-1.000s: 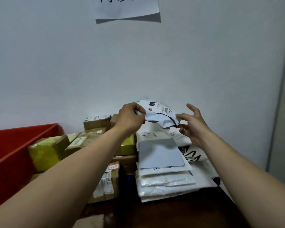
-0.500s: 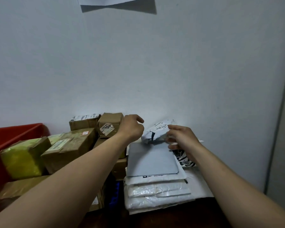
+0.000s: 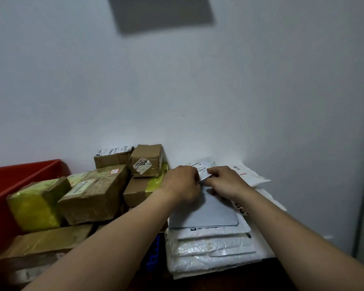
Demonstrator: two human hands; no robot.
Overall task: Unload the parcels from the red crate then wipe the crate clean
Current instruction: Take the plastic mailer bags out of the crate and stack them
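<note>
1. Where the hands meet, the left hand (image 3: 182, 182) and right hand (image 3: 225, 181) each pinch a small labelled white plastic parcel (image 3: 204, 168).
2. It is over a flat grey mailer (image 3: 208, 213) topping a stack of white padded mailers (image 3: 210, 248).
3. The red plastic crate (image 3: 19, 175) lies far left, beside brown cardboard boxes (image 3: 95, 194).

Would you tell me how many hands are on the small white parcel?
2: the left hand holds the small white parcel at its left edge, the right hand at its right edge, over the grey mailer.

Stacked boxes (image 3: 97, 194) left (mailers (image 3: 210, 246) right), wall (image 3: 198, 91) behind
</note>
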